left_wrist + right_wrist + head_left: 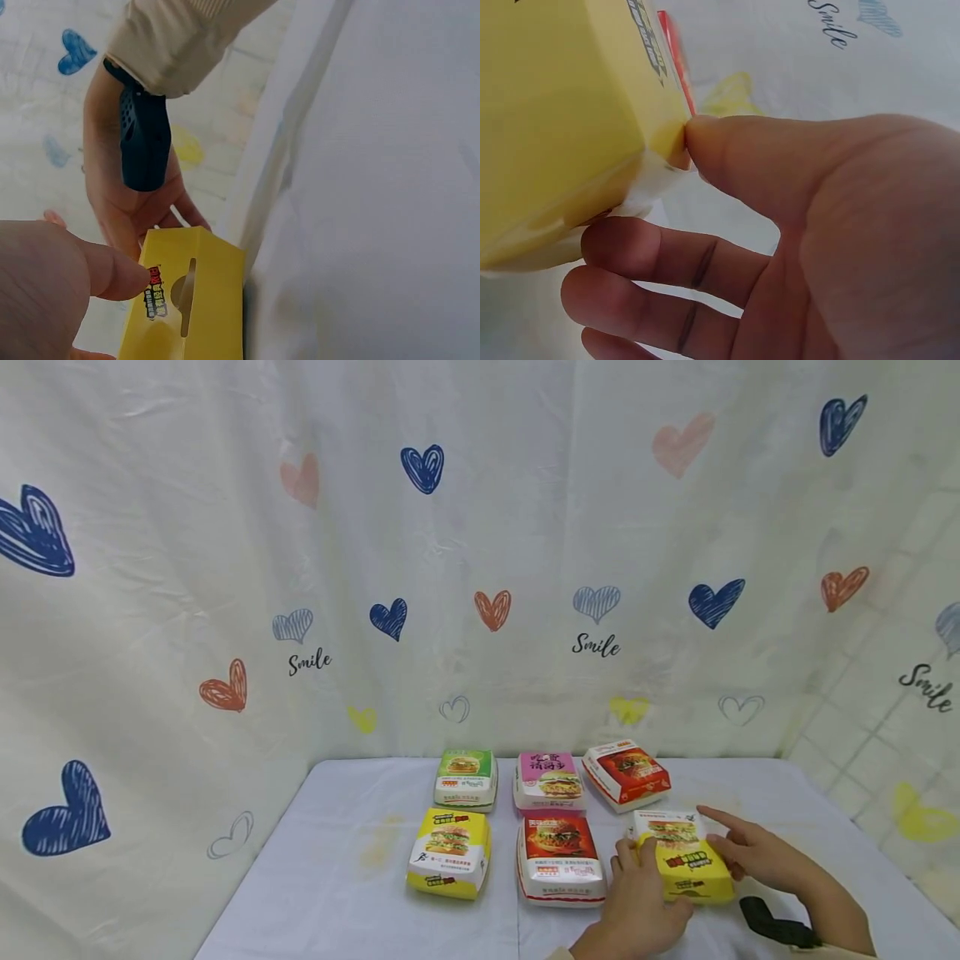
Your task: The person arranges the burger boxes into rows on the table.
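From my remote seat: left hand [637, 897] and right hand [761, 853], curled to box width, grip yellow box [686, 860] from opposite sides, likely to keep it level. I see red-white box [561, 864] just left of grip, gap perhaps leaving finger room; red box [628, 774] beyond.

The widest free room on the worktop [300, 885] lies left of the left yellow box [450, 853], reaching back to the backdrop [517, 535]. Another bare stretch opens right of the red box [627, 775]. Only 1 narrow lane parts the green box [465, 779] from the pink box [549, 781], and 1 more separates the left yellow box from the red-and-white box [561, 858]. The left hand [643, 906] blocks the gap between that and the right yellow box [686, 860]; the right hand [772, 856] bars its right side.
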The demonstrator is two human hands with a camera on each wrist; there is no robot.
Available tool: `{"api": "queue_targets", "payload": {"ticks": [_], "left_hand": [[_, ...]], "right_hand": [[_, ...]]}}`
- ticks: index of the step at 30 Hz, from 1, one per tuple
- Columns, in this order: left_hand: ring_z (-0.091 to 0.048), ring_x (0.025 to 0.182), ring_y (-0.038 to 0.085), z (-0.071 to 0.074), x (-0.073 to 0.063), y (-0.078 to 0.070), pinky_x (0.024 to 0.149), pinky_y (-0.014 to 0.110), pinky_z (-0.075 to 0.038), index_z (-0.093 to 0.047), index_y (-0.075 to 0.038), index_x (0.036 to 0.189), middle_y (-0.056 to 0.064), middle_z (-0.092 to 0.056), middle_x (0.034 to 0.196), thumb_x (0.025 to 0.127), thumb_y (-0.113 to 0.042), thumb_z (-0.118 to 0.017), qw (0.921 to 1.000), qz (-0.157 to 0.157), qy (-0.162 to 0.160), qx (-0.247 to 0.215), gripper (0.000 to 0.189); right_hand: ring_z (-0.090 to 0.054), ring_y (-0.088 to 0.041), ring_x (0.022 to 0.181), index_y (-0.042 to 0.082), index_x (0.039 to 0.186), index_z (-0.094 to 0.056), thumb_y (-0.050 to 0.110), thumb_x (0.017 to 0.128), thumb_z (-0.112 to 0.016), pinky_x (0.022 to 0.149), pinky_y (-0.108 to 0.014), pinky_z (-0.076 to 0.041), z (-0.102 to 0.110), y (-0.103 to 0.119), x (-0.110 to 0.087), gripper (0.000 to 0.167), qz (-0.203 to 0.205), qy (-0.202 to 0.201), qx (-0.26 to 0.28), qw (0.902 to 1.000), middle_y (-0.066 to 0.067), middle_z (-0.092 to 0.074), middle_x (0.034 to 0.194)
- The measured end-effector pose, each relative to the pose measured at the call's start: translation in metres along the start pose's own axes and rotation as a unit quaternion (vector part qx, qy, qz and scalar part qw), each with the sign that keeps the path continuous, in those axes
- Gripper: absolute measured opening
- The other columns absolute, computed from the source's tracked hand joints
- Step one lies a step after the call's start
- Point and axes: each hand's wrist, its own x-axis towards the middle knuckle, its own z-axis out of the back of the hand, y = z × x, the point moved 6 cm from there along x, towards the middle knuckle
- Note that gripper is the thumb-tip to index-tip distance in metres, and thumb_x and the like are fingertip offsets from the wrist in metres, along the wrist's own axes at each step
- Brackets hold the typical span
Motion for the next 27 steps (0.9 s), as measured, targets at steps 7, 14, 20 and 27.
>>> {"api": "queue_targets", "payload": {"ticks": [7,14,20,27], "left_hand": [[-0.048,0.117,0.011,0.008,-0.001,-0.001,0.098,0.030,-0.050,-0.050,-0.030,0.142,-0.004,-0.043,0.132,0.088,-0.025,-0.071,0.9984,-0.038,-0.040,0.005,0.058],[-0.049,0.112,0.010,0.009,-0.004,-0.003,0.097,0.028,-0.050,-0.052,-0.027,0.135,-0.004,-0.045,0.126,0.089,-0.019,-0.070,0.9964,-0.055,-0.064,0.000,0.050],[-0.048,0.114,0.007,0.005,-0.002,-0.003,0.101,0.029,-0.051,-0.049,-0.021,0.131,-0.005,-0.046,0.127,0.088,-0.033,-0.072,0.9988,-0.031,-0.034,-0.014,0.050],[-0.046,0.116,0.010,0.006,-0.002,-0.009,0.098,0.030,-0.052,-0.055,-0.018,0.134,-0.004,-0.043,0.136,0.086,-0.042,-0.075,0.9974,-0.026,-0.025,0.063,0.057]], "right_hand": [[-0.055,-0.021,0.074,-0.007,0.154,-0.029,0.032,0.105,-0.057,0.065,-0.034,-0.045,0.004,0.001,-0.002,0.069,-0.007,-0.010,-0.026,0.9996,-0.008,-0.055,0.082],[-0.056,-0.022,0.079,-0.007,0.150,-0.035,0.035,0.102,-0.061,0.068,-0.036,-0.044,0.007,-0.005,-0.002,0.068,-0.019,-0.011,-0.042,0.9989,-0.009,-0.058,0.088],[-0.056,-0.021,0.080,-0.007,0.150,-0.036,0.037,0.102,-0.060,0.070,-0.036,-0.045,0.007,-0.008,-0.002,0.069,-0.030,-0.009,-0.050,0.9983,-0.008,-0.059,0.090],[-0.056,-0.020,0.081,-0.006,0.150,-0.035,0.039,0.102,-0.060,0.071,-0.037,-0.046,0.007,-0.010,-0.002,0.070,-0.041,-0.006,-0.050,0.9979,-0.007,-0.059,0.092]]}}
